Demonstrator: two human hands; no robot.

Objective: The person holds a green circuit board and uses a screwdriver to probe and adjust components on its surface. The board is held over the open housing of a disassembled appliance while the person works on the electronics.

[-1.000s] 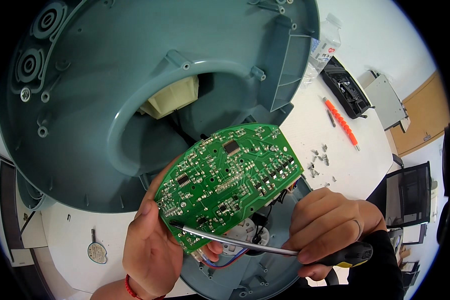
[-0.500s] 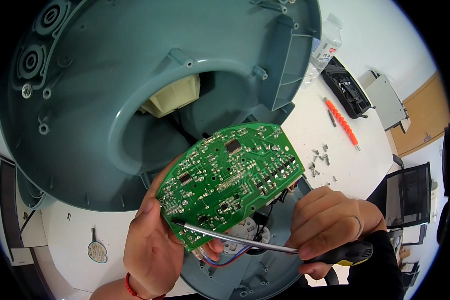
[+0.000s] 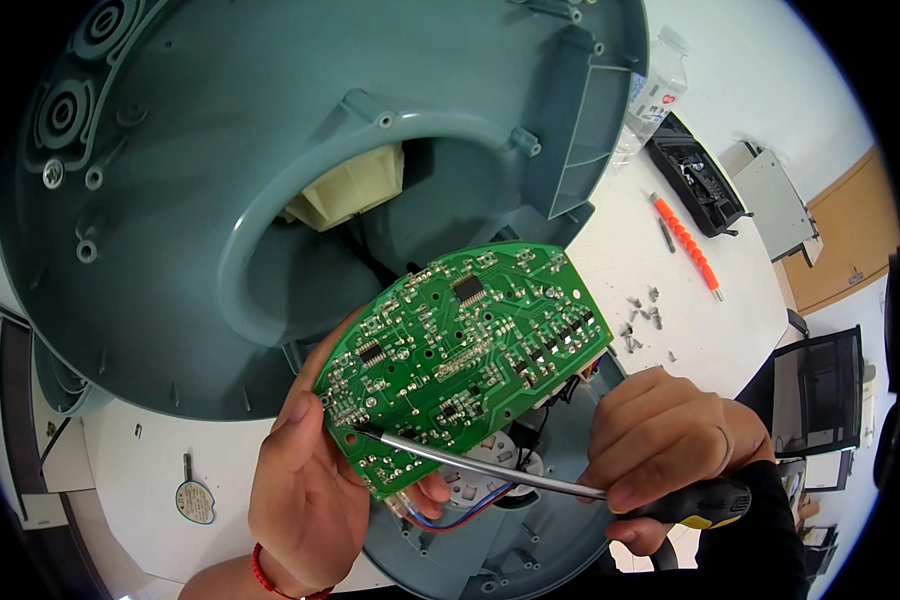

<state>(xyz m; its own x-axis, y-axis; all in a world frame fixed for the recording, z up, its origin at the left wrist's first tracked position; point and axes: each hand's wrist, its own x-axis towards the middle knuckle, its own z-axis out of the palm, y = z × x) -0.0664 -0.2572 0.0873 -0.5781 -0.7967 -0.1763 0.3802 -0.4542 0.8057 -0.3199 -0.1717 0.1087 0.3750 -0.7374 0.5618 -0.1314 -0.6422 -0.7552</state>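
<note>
Left hand (image 3: 305,490): grip closed on the circuit board (image 3: 460,365) at its left end, thumb on the upper face, fingers showing beneath; red cord bracelet (image 3: 261,572) on the wrist.
Right hand (image 3: 660,435): grip wrapped round the screwdriver (image 3: 540,481) where shaft meets black-and-yellow handle; ring on one finger.
Board position: raised and tilted, soldered side facing up, between the two grey-green shells.
Screwdriver tip: at the board's lower-left part, just beside a small hole; contact cannot be told.
Upper shell (image 3: 170,300): large, inside showing, cream part (image 3: 355,190) in its round opening.
Lower shell (image 3: 440,560): partly beneath the board; white perforated disc (image 3: 475,482) on it, red and blue wires (image 3: 465,517) near.
Bench (image 3: 230,465), right side: loose screws (image 3: 642,318), orange flexible shaft (image 3: 687,248), open black tool case (image 3: 698,175), clear bottle (image 3: 660,85).
Bench, left side: small leaf-shaped tag (image 3: 195,502).
</note>
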